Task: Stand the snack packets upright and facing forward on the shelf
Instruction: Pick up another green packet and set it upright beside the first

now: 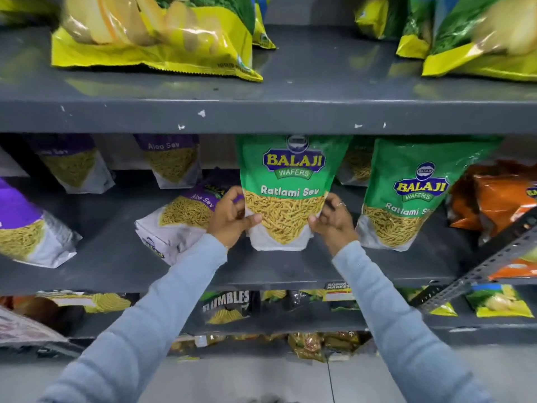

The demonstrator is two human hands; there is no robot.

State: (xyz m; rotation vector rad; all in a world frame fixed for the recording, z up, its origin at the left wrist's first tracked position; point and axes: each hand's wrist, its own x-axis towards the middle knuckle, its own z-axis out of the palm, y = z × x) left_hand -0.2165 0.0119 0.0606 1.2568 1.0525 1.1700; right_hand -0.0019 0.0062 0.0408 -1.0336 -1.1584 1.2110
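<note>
While both hands grip it, a green packet (286, 193) stands on the shelf (290, 266).
Left hand (232, 218) and right hand (331, 218) pinch its lower edges; long axis upright, front facing outward, sev inside.

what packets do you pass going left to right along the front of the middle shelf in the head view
purple packet → tipped aloo sev packet → left hand → held ratlami sev packet → right hand → second ratlami sev packet → orange packets
</note>
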